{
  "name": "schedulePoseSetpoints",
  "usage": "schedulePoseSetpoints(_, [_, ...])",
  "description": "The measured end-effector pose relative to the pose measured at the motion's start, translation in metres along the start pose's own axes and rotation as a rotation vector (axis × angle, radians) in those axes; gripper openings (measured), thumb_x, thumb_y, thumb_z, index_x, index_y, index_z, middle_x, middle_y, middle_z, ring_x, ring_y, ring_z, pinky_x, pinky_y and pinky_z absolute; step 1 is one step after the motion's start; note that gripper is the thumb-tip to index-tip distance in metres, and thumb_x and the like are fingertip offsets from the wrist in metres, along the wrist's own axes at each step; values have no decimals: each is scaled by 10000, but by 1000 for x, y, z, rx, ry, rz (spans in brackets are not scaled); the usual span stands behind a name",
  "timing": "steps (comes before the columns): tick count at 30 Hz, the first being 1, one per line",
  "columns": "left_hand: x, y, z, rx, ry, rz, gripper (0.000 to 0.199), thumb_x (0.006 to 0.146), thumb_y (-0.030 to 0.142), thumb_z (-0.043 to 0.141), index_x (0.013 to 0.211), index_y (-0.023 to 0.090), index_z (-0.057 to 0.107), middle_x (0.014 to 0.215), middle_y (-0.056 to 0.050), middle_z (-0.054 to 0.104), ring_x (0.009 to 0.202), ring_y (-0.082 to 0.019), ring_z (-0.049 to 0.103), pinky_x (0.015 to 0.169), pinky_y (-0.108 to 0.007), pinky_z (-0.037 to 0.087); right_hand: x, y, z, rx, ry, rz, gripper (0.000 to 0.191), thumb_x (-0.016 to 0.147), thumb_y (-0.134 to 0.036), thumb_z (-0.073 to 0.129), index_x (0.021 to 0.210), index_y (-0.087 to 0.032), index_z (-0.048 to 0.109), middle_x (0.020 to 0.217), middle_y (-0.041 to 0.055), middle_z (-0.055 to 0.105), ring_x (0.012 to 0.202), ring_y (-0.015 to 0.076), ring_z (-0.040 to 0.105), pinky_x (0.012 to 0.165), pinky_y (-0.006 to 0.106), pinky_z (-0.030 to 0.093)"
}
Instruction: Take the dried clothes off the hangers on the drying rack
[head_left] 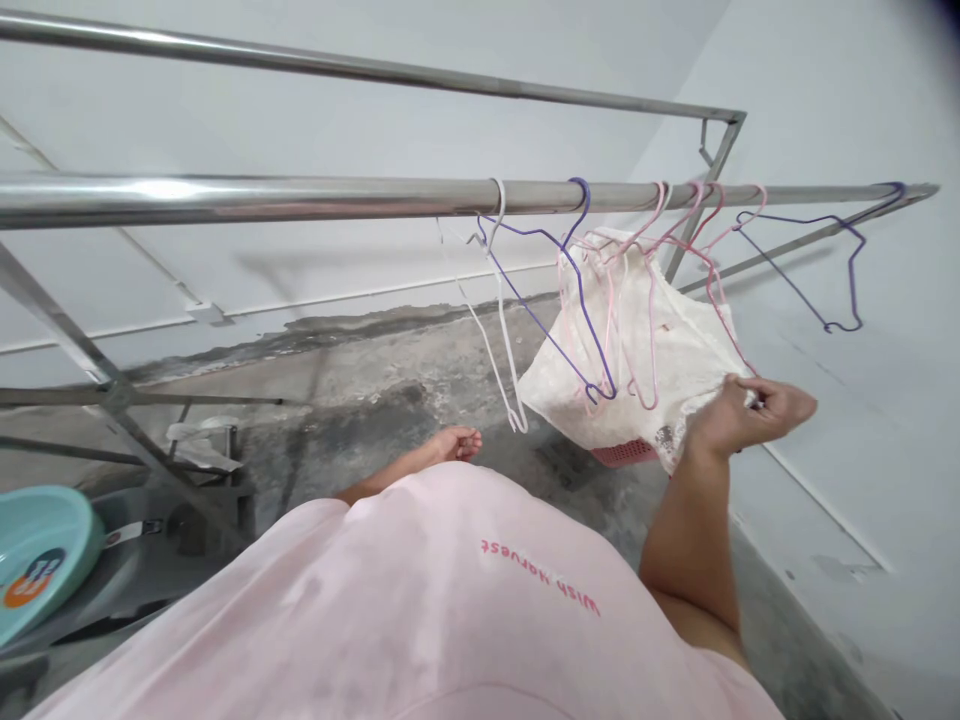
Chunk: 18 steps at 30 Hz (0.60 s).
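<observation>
A white cloth garment [675, 320] hangs from the metal rail [300, 200] among several pink hangers [654, 340]. My right hand [750, 410] is closed on the garment's lower right edge, its fingers pinched together. Low in front of my shirt, my left hand [456, 443] has its fingers curled in; whether anything is inside them cannot be seen. Left of the garment, a purple hanger [581, 290] and a white hanger [504, 340] hang from the same rail. Another purple hanger [851, 260] is at the rail's far right end.
Behind the near rail runs a second metal rail [375, 68]. A diagonal frame leg [150, 450] crosses at the left. A turquoise basin [82, 560] sits at the lower left. Below the garment, part of a pink basket [626, 454] shows. A wall rises on the right.
</observation>
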<state>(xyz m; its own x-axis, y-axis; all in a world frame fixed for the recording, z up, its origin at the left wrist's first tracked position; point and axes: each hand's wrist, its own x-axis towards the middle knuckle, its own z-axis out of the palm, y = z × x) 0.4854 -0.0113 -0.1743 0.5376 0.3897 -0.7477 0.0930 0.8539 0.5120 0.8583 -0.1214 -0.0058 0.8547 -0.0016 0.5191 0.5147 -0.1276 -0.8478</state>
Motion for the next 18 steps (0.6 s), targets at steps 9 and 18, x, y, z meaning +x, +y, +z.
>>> schedulePoseSetpoints(9, [-4,3,2,-78,63,-18,149,912,173,545,807,104,627,634,-37,629,528,-101,564,571,-213,396,0,29,10,190,-106,159,232,803,-265,629,772,-217,405,811,30,460,790,159,520,686,320,507])
schedulePoseSetpoints(18, [3,2,11,95,48,27,105,914,200,542,848,131,585,706,-25,625,557,-97,541,584,-225,378,-110,61,5,378,-526,544,374,624,-316,769,741,-188,438,645,-50,473,590,82,460,564,234,430])
